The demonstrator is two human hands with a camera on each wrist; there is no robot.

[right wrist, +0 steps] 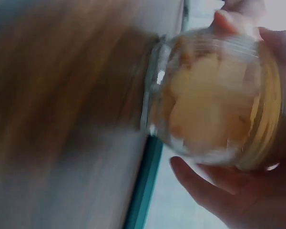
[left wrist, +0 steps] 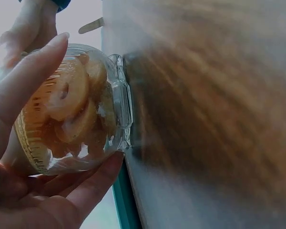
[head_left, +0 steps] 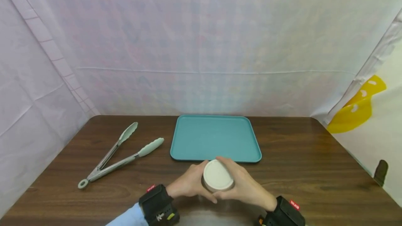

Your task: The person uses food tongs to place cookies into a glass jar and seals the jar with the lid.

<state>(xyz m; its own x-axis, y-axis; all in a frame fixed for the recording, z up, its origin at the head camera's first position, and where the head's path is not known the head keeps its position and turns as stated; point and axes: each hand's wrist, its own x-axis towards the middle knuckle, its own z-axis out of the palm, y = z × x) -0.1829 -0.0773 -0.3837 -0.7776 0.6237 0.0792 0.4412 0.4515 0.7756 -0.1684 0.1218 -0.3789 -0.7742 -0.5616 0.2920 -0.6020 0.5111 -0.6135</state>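
A transparent glass jar (left wrist: 109,102) with a white lid (head_left: 217,175) stands at the front middle of the wooden table, just before the tray. Orange-brown, curved pieces (left wrist: 69,98) fill it; their exact kind I cannot tell. My left hand (head_left: 190,181) curls round the jar's left side, with thumb and fingers on the glass in the left wrist view. From the opposite side my right hand (head_left: 243,184) grips the jar near its lid, the thumbs of both hands close together at the front. The right wrist view is blurred.
Behind the jar lies a flat turquoise tray (head_left: 215,138). Metal tongs (head_left: 116,165) with pale green tips rest spread apart on the table's left side. White curtains surround the wooden table (head_left: 301,170) at the back and sides.
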